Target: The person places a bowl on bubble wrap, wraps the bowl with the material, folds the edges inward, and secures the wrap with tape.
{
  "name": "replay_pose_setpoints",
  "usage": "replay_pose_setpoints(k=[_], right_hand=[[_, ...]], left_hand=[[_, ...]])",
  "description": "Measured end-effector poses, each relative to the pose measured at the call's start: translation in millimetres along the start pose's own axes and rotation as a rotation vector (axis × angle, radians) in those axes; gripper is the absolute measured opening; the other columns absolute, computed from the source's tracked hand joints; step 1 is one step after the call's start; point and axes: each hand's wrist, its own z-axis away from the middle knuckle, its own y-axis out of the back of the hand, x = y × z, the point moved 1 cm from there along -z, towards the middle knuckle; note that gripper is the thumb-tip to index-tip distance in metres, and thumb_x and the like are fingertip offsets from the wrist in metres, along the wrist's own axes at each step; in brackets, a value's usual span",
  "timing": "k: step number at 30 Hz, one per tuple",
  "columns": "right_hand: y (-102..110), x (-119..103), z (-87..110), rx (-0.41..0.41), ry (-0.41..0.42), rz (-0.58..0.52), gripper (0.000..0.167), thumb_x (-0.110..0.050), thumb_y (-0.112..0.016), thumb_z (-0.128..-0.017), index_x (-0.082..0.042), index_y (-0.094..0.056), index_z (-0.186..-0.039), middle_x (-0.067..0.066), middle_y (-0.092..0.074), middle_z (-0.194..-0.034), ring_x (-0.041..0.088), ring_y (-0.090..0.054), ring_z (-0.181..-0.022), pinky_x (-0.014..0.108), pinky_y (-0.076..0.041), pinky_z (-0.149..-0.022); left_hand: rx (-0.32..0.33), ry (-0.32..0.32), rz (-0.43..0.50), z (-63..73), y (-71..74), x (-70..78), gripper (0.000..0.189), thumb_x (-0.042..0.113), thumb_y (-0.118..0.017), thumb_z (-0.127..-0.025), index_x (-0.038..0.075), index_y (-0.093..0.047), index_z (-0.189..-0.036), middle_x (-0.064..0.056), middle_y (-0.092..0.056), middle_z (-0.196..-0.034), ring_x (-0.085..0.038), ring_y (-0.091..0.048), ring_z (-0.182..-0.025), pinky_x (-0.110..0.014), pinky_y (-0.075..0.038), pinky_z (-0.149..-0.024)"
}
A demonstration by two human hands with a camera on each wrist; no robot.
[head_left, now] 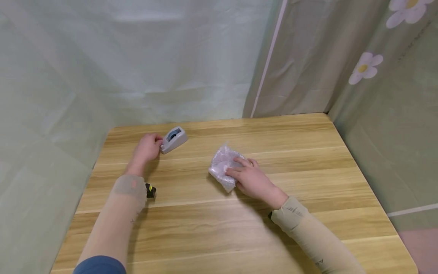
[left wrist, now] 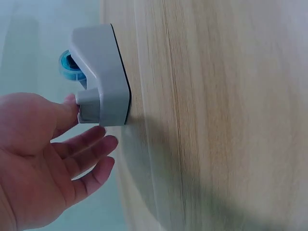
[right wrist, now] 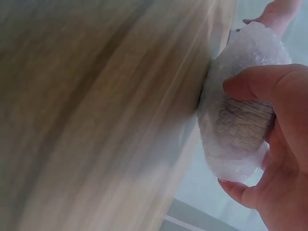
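At the back left of the table, a grey tape dispenser [head_left: 175, 140] with a blue roll [left wrist: 71, 66] stands upright. My left hand [head_left: 148, 147] is at its front end. In the left wrist view the thumb touches the front lip, and several fingers [left wrist: 91, 173] lie loosely bent below; whether anything is pinched is hidden. Near the table's middle, my right hand [head_left: 254, 180] holds a bubble-wrapped bundle [head_left: 222, 167] against the tabletop. The right wrist view shows the thumb [right wrist: 255, 83] bent over the bundle, with a ribbed tan area showing through the wrap.
The wood-grain table [head_left: 205, 236] fills the lower view. Pale green curtains [head_left: 191, 68] hang behind and beside it, with white flowers [head_left: 366, 68] at the right. A small black device [head_left: 150, 191] sits at my left wrist.
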Motion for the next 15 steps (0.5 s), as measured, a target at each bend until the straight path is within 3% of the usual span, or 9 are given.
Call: replay_pose_setpoints(k=[15], right_hand=[[0.0,2.2,0.2,-0.002,-0.003,0.001,0.043,-0.007,-0.072,-0.095,-0.021,-0.074,-0.137,-0.001,-0.072,-0.14,0.035,-0.047,-0.149,0.068,-0.04,-0.111]], left_hand=[[0.01,0.005,0.054,-2.1,-1.0,0.0,0.026,0.014,-0.054,-0.111,-0.008,-0.066,-0.118,-0.027,-0.065,-0.119,-0.042,-0.059,-0.109,-0.06,-0.047,-0.101]])
